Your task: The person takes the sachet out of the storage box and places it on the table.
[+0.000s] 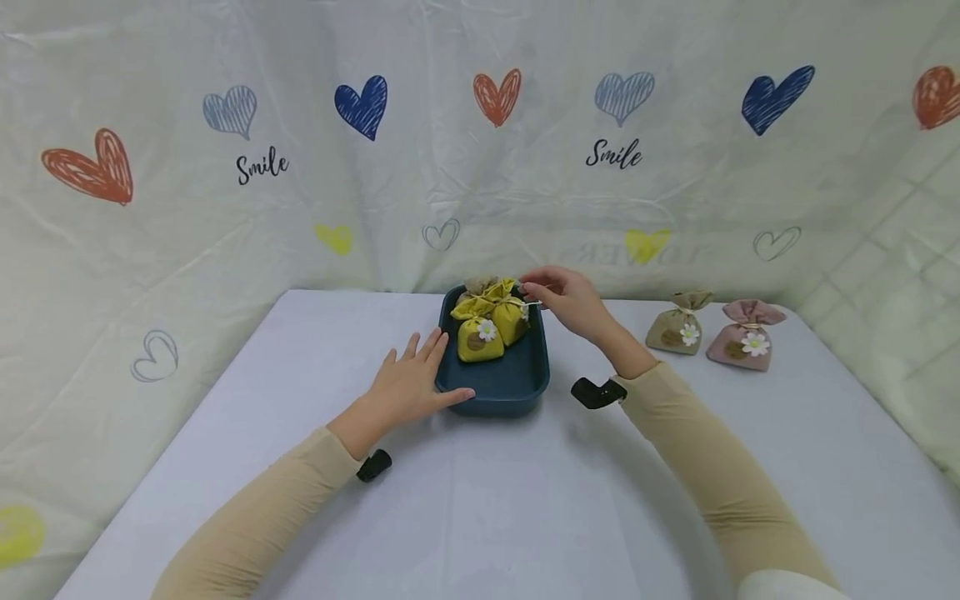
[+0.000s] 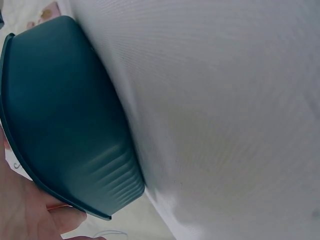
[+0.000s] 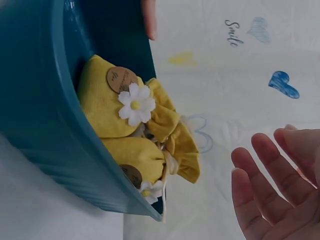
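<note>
A dark teal plastic bin (image 1: 498, 406) holds two yellow drawstring pouches (image 1: 491, 350) with white flowers, and a beige pouch (image 1: 477, 285) behind them. My left hand (image 1: 405, 387) lies at the bin's left rim, fingers spread and straight, thumb over the near corner. Above the bin's far right corner hovers my right hand (image 1: 573, 304). In the right wrist view its fingers (image 3: 267, 197) are loosely bent, with nothing in them and apart from the pouches. One pouch's pale cord (image 3: 165, 195) hangs over the rim.
Right of my right forearm, a beige pouch (image 1: 675, 329) and a pink pouch (image 1: 742, 343) stand on the white table (image 1: 510, 517). A curtain (image 1: 480, 183) printed with hearts hangs behind the table's far edge.
</note>
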`<state>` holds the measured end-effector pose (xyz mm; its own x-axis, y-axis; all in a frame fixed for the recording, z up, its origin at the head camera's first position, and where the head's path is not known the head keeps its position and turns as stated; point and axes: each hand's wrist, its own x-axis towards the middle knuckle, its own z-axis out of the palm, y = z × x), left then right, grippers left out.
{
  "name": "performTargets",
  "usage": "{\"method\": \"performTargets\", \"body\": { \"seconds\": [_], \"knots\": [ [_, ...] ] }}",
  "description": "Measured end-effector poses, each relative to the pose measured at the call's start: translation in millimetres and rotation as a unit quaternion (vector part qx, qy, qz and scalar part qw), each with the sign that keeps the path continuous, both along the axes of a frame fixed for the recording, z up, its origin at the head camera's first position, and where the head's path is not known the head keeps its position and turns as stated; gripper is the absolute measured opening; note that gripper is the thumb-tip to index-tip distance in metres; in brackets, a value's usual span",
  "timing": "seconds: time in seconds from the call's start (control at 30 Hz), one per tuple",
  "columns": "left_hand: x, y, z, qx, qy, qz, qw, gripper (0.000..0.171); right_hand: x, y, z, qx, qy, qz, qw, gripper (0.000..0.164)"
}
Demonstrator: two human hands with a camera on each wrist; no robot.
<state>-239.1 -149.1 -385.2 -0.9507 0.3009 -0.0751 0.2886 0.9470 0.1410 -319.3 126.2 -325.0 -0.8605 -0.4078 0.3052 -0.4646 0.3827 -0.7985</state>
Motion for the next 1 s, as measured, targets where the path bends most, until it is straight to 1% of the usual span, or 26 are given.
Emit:
{"method": "performTargets", "body": {
  "seconds": [0.2, 0.3, 0.47, 0.57, 0.73, 1.0],
  "knots": [
    [1.0, -1, -0.9, 0.005, 0.000, -0.002, 1.0000, 0.110, -9.8, -12, -8.1, 0.002, -0.045, 0.003, 0.999, 0.034],
    [0.9, -1, -1.2, 0.006, -0.003, 0.000, 1.0000, 0.110, -13.1, -20, -9.6, 0.020, -0.057, 0.005, 0.998, 0.034],
    [0.5, -2, -1.9, 0.002, 0.004, 0.000, 1.0000, 0.109, -18.7, -32, -9.2, 0.050, -0.077, 0.014, 0.996, 0.033],
    [0.7, -2, -1.5, 0.002, 0.006, -0.004, 1.0000, 0.109, -22.5, -37, -9.5, 0.065, -0.086, 0.009, 0.994, 0.033],
    [0.9, 0, -0.4, 0.000, 0.005, -0.006, 1.0000, 0.110, -29.1, -42, -11.5, 0.091, -0.090, -0.007, 0.992, 0.032],
    [1.2, 1, 0.7, 0.001, 0.004, -0.008, 1.0000, 0.110, -34.9, -50, -14.0, 0.140, -0.075, -0.028, 0.987, 0.031]
  ]
}}
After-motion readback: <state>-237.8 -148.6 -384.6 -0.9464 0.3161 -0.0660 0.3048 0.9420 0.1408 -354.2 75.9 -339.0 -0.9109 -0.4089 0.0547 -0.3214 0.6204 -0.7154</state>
